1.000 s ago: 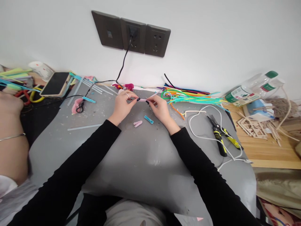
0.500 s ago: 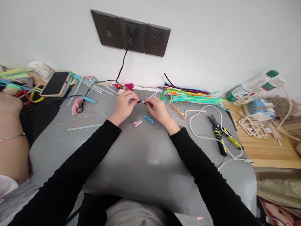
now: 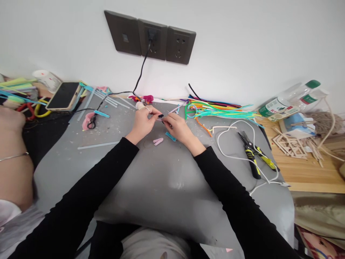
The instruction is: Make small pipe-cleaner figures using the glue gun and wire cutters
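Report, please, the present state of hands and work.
Left hand, right hand: fingertips close together, pinching. Thin pink strip between them, mostly hidden. Blue folded strip and pink folded strip nearby on grey mat.

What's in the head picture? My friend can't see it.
Left hand and right hand pinch a small, partly hidden pinkish piece over a gray mat. Nearby lie a folded pink strip, a blue strip, and, farther right, colorful pipe cleaners and pliers.

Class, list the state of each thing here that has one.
Left hand, pinching slim pink strip
Right hand, pinching too
Fuzzy pink piece, folded double
Black-and-yellow metal hand tool, handles spread
Rectangular cream-edged phone, screen dark
Black plastic plug, inserted
Clear plastic bottle, capped
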The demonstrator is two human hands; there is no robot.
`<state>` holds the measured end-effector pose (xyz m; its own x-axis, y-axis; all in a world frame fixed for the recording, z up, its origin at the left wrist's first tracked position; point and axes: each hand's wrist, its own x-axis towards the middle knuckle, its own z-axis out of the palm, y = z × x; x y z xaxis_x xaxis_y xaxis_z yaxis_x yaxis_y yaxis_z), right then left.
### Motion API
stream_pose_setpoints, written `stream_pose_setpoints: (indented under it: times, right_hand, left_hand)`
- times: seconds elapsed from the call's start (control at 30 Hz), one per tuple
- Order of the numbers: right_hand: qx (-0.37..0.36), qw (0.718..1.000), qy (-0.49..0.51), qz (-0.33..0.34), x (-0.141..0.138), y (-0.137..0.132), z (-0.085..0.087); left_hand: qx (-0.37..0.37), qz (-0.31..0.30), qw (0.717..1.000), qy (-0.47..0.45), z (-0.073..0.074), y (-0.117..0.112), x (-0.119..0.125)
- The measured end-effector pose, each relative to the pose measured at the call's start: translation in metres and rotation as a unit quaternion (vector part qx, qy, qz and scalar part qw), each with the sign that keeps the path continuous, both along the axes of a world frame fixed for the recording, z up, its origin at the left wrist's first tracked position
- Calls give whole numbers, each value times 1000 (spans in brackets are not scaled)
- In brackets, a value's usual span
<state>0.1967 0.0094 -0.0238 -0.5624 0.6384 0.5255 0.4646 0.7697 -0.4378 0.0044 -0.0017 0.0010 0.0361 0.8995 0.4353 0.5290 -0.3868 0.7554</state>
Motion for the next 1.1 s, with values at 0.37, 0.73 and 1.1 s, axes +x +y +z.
stream_pose_setpoints:
  times: [0.37,0.73,1.1]
  right_hand:
    - [-109,987,113,-45,9,11,1]
    - [-199,955,213,-64,8,15,-2]
    - [-187,958,203,-79,9,12,2]
  left_hand:
    - [-1,139,985,-106,-8,11,-20]
    - [-30,67,997,-29,-19,20,-22]
    - [-42,109,992,-49,-15,15,-22]
